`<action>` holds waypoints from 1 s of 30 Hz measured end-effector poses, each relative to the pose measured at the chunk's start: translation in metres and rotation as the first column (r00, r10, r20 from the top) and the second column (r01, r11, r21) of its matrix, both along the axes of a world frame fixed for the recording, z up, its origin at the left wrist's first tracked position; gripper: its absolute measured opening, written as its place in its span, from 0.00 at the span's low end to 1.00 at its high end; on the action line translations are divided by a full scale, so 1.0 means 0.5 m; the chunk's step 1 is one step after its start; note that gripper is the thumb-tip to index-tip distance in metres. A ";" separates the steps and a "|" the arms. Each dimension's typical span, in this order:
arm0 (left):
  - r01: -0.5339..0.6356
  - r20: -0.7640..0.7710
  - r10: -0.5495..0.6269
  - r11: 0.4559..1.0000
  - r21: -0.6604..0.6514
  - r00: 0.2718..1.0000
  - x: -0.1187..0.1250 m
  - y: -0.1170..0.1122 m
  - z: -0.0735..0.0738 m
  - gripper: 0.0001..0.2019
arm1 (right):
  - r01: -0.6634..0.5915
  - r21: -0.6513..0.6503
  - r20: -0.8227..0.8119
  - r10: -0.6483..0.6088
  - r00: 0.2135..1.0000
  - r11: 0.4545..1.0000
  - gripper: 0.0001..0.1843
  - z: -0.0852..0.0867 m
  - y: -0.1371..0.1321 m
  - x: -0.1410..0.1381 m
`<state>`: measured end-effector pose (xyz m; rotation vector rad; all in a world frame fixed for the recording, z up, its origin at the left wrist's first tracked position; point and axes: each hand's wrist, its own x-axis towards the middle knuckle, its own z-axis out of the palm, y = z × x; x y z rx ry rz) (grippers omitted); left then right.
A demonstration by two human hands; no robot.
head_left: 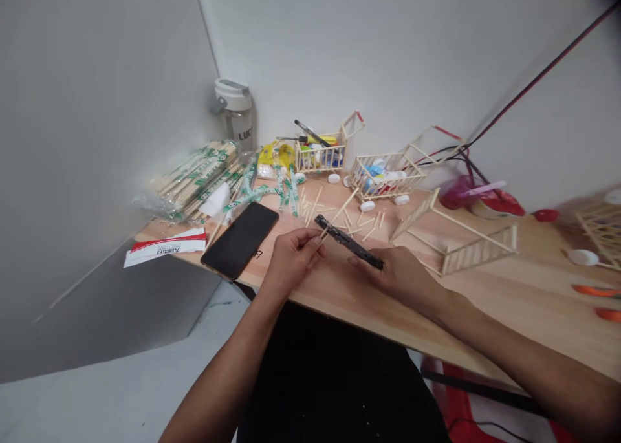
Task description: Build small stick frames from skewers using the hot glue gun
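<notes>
Black and slender, a flat bar (348,241) is spanning the space between the person's hands above a light wooden tabletop (485,294); whether it is a file or some other tool, the view does not settle. The left hand (291,260) is closed to a narrow pinch on a thin wooden stick (324,233), which is touching the bar's nearer end. The right hand (391,276) is curling around the bar's other end, holding it from below. Holding the stick close to the point of contact looks like the steadier way to work, since so thin a piece could easily slip or snap. Loose cut sticks (339,218) are lying just beyond the hands, and a black smartphone (240,241) is resting to the left. Small stick-built carts (388,178) are standing farther along the table.
</notes>
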<state>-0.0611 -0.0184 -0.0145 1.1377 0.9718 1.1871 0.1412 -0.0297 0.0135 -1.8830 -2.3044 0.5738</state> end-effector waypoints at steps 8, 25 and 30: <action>-0.015 0.014 0.015 1.000 0.007 1.000 -0.001 0.003 -0.003 0.09 | 0.009 0.042 -0.005 -0.008 1.000 0.999 0.27 -0.003 0.002 -0.005; 0.002 -0.025 -0.002 1.000 0.024 1.000 -0.002 0.001 0.001 0.10 | 0.031 0.007 0.054 -0.031 0.998 1.000 0.31 0.007 0.006 0.002; -0.005 -0.036 0.005 1.000 0.001 0.999 0.000 0.006 0.001 0.07 | 0.067 -0.006 0.024 -0.067 0.997 0.998 0.33 0.034 -0.022 0.032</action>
